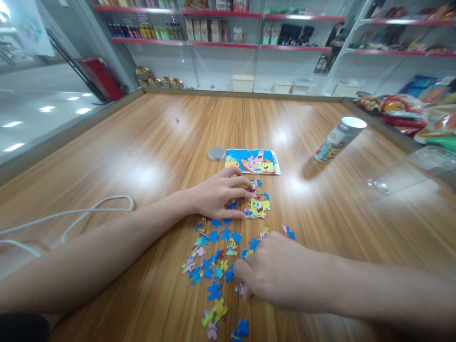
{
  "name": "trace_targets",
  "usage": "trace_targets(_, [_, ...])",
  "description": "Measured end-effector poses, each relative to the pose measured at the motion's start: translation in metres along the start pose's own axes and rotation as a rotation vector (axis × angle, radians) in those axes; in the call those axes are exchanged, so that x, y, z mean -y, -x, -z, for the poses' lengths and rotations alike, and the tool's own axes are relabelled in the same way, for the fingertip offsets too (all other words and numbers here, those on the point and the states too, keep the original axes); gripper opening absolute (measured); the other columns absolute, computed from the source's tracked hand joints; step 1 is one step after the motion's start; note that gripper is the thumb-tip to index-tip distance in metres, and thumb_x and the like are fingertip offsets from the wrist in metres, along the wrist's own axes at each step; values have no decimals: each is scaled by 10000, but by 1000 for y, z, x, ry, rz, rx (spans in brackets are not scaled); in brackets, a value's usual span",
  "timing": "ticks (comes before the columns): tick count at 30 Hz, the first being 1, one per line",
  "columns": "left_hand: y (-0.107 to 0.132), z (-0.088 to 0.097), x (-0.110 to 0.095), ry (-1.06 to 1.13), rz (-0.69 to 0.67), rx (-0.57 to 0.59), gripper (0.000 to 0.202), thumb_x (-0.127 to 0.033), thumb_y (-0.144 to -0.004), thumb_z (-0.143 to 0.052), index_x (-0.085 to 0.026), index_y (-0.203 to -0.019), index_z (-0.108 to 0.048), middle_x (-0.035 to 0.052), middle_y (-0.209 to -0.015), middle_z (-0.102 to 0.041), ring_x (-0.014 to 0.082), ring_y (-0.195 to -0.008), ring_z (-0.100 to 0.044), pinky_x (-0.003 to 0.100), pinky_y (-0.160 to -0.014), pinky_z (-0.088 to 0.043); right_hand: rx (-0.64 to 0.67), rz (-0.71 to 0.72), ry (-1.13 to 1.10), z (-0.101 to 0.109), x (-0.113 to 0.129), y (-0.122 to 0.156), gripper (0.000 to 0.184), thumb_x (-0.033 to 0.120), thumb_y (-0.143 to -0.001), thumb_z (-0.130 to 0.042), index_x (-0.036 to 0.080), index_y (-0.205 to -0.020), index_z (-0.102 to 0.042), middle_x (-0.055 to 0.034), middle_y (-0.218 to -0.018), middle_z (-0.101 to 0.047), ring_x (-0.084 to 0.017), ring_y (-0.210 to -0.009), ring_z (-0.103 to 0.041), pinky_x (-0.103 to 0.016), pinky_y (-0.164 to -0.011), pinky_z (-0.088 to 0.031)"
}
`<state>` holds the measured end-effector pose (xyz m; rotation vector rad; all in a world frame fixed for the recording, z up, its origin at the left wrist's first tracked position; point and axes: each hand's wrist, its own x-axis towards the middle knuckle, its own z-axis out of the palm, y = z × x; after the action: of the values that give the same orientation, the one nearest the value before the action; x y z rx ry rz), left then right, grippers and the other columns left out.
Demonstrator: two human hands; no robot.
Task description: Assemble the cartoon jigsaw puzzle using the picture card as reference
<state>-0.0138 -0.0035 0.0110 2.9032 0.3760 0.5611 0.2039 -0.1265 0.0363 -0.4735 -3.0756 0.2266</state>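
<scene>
A wide wooden worktop [171, 156] carries all these things. Above its near part, the right hand [274, 270] is curled with the fingers bent down among puzzle pieces; I cannot tell if it grasps one. The left hand [224, 192] is open, its fingers spread and the fingertips at the edge of the joined puzzle part. A printed tube [335, 142] stands farther to the right. The picture card [254, 161] lies just beyond the joined puzzle part [258, 206], with a round metal lid [217, 153] beside it. The smallest, the loose pieces [207, 270], are scattered nearer, mostly left of the right hand.
</scene>
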Motion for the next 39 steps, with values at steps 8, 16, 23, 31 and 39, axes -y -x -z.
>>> trace_targets(8, [0,0,1,32,-20,-5,538,-456,-891,-679,-211,-1362,-599,127,-1324,-638,275,-1184,-520,479,-1073,-420,81,-121,-22,-2,-6,-2,252,334,-886,-752,160,-791,-598,-14,-594,-688,-173,-495,-634,-285,-460,-89])
trace_targets(16, [0,2,0,25,-20,7,506,-415,-906,-655,-199,-1361,-604,131,-1327,-641,278,-1178,-532,474,-1060,-429,104,-100,-63,0,-7,-1,268,376,-894,-742,163,-796,-612,-2,-600,-683,-155,-480,-612,-287,-453,-93])
trace_targets(23, [-1,1,0,22,-26,-4,506,-395,-905,-651,-192,-1365,-599,131,-1323,-647,273,-1165,-536,470,-1048,-440,33,-21,50,-1,-6,3,159,249,-931,-657,174,-828,-562,11,-544,-634,-133,-418,-523,-301,-461,-67])
trace_targets(31, [0,1,0,-7,-21,15,510,-400,-912,-638,-189,-1374,-595,135,-1334,-636,277,-1155,-541,473,-1045,-436,39,7,56,2,-6,3,170,245,-974,-605,184,-841,-520,16,-575,-625,-121,-441,-505,-320,-470,-72])
trace_targets(39, [1,-1,2,-11,-41,-15,508,-393,-899,-654,-212,-1371,-600,124,-1317,-650,287,-1122,-564,479,-1008,-469,54,-14,30,3,-3,1,105,231,-989,-584,176,-899,-588,-23,-863,-649,-142,-636,-582,-346,-472,-93])
